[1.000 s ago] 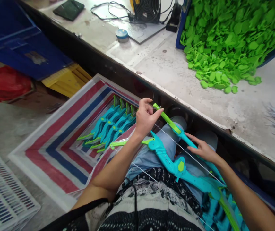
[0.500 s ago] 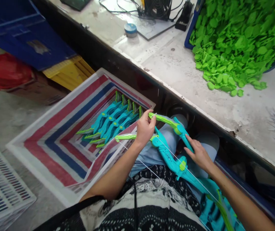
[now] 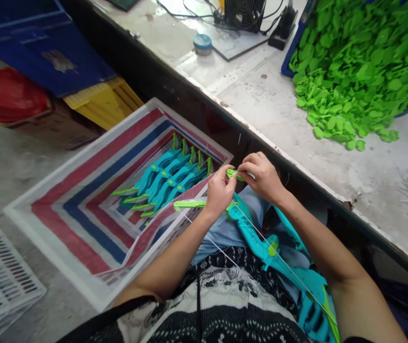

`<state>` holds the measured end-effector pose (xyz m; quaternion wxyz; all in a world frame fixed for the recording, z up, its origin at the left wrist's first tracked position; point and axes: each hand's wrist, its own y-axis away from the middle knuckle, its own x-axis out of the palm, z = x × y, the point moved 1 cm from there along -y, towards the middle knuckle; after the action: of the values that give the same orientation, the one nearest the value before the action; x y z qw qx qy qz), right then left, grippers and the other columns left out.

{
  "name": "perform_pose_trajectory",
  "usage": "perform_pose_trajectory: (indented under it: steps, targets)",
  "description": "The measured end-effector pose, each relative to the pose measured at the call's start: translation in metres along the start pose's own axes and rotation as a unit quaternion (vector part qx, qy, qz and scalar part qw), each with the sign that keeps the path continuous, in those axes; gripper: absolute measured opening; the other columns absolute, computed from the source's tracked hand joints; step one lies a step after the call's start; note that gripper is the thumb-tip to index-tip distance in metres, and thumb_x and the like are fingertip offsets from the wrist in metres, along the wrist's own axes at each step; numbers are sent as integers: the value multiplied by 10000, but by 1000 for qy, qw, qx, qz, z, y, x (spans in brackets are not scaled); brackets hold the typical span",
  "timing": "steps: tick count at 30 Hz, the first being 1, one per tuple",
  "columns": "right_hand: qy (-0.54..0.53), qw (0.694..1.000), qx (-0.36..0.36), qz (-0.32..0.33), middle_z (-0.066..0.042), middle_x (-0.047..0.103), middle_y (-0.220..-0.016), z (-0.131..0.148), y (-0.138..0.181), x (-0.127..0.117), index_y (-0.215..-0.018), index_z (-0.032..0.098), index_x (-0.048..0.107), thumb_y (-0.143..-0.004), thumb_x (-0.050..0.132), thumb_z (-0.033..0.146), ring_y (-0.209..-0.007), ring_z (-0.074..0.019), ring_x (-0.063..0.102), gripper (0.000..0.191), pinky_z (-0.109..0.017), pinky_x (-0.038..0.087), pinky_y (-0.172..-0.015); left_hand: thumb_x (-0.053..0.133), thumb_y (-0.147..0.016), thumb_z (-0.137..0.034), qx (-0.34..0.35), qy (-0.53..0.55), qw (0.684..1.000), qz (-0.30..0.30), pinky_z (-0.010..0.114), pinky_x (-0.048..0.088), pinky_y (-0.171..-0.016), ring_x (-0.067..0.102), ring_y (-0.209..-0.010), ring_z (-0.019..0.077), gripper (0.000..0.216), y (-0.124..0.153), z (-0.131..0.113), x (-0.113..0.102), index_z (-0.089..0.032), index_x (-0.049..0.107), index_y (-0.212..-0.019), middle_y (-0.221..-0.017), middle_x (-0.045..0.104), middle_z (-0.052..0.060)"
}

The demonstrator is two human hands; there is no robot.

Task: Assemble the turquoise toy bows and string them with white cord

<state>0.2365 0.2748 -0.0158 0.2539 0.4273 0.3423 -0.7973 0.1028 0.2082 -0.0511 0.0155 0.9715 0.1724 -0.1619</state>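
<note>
My left hand (image 3: 221, 189) pinches the green tip of a toy bow (image 3: 231, 174) above my lap. Close beside it, my right hand (image 3: 261, 176) has its fingers closed at the same tip, seemingly on the white string; the exact grip is too small to make out. Most of this bow is hidden behind my right hand and forearm. A second turquoise toy bow (image 3: 253, 238) with green limbs and a white string (image 3: 282, 257) lies across my lap. Its green end (image 3: 189, 204) sticks out left past my left wrist. More turquoise parts (image 3: 313, 314) show under my right forearm.
On my left, a white crate (image 3: 71, 290) with a striped liner holds several turquoise bows (image 3: 168, 176). The bench (image 3: 296, 157) bears a blue bin of green plastic pieces (image 3: 361, 71), a round blue-lidded tub (image 3: 203, 44) and a fan (image 3: 244, 14). A white slatted crate (image 3: 4, 267) stands lower left.
My right hand has left the bow's turquoise middle and come up and left to the green tip beside my left hand. The left hand keeps its hold there.
</note>
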Motion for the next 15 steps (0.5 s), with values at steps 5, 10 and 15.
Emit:
perform_pose_trajectory:
  steps: [5,10,15]
  targets:
    - [41,998,-24,28,-98,605,-899,2,-3,4,-821,169,619,-964,435,231,-882,-217,487,241,-361,431,-782,591,-779,-199,-27,88,996,9,225,416,-586,528,-612,119,126,-6,11,9,-190,628,-898,-698,584,-21]
    - [40,999,20,-30,-94,566,-942,-50,-28,-15,-837,185,582,-948,446,210,-940,-222,518,177,-382,461,-832,538,-812,-203,18,174,984,-13,288,484,-819,617,-916,173,95,-6,15,14,-215,616,-865,-929,649,32]
    - [17,962,136,-236,-92,525,-1013,-76,-47,-64,-910,177,543,-991,366,244,-1051,-233,532,205,-439,466,-888,571,-757,-215,32,169,984,47,322,473,-879,616,-915,188,147,-7,7,11,-207,695,-680,-895,652,51]
